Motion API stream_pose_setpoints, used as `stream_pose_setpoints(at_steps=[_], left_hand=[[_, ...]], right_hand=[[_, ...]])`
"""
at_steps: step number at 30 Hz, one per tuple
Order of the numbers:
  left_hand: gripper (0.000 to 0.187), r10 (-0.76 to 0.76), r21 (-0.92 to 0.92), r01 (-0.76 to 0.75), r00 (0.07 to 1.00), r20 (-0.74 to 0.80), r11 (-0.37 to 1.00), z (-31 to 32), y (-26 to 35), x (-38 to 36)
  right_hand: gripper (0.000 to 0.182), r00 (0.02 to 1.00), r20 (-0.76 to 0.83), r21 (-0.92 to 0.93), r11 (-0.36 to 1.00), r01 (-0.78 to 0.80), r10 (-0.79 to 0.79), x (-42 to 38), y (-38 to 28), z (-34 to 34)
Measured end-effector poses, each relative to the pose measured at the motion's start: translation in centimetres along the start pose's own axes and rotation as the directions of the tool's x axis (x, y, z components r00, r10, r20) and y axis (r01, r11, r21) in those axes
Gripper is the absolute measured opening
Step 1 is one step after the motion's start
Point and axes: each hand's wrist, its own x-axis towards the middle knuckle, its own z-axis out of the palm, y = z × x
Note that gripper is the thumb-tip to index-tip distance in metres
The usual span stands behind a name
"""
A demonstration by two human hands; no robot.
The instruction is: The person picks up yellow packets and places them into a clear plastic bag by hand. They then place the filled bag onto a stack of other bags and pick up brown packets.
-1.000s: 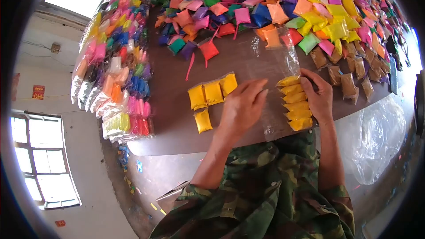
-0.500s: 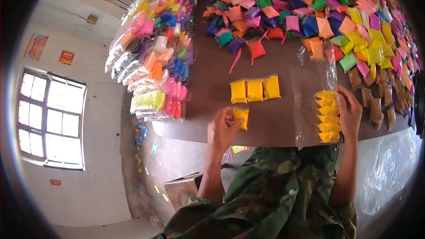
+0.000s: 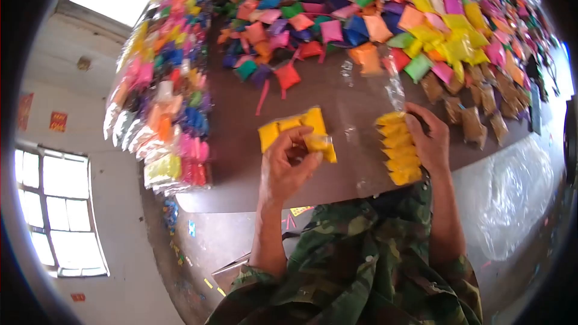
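Note:
My left hand pinches a small yellow packet between thumb and fingertips, just above the table. Behind and partly hidden by that hand, a short row of yellow packets lies on the tabletop. My right hand grips the right side of a clear plastic bag, lying flat with its left part bare. Inside its right side, several yellow packets form an overlapping column against my right thumb and fingers.
A wide heap of multicoloured packets covers the back of the brown table. Filled clear bags are stacked along the left edge. Brown packets lie at the right. Clear plastic sheeting hangs beyond the right edge.
My left hand has lifted its yellow packet and turned it, bringing it in front of the row. My right hand stays at the bag's side. The whole view has shifted and tilted.

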Motion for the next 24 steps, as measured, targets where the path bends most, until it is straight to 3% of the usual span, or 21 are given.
stream_pose_setpoints(at_steps=[7, 11, 17, 20, 24], left_hand=[[0.030, -0.011, -0.020, 0.012, 0.999, 0.040, 1.000, 6.0, -0.4, 7.3], [0.033, -0.004, -0.014, 0.005, 0.999, 0.045, 1.000, 7.7, -1.2, 9.2], [0.036, -0.041, -0.174, 0.070, 0.985, 0.169, 0.982, 9.9, -3.0, 10.1], [0.035, -0.098, -0.041, 0.115, 0.953, 0.286, 0.993, 9.3, -2.9, 10.4], [0.027, 0.000, 0.154, -0.043, 0.962, 0.272, 0.987, 8.4, -3.0, 10.5]], right_hand=[[0.028, 0.999, -0.019, 0.115, 0.993, -0.023, 0.026, -0.2, 0.0, 0.5], [0.029, 1.000, -0.026, 0.052, 0.999, 0.016, -0.014, -0.1, 0.2, 0.4], [0.033, 0.999, -0.042, 0.064, 0.998, 0.026, -0.024, 0.0, 0.1, 0.5], [0.035, 0.998, -0.010, 0.151, 0.986, -0.064, 0.066, 0.3, 0.2, 0.3], [0.039, 0.999, -0.016, -0.040, 0.999, -0.035, 0.034, 1.7, -1.7, 0.0]])
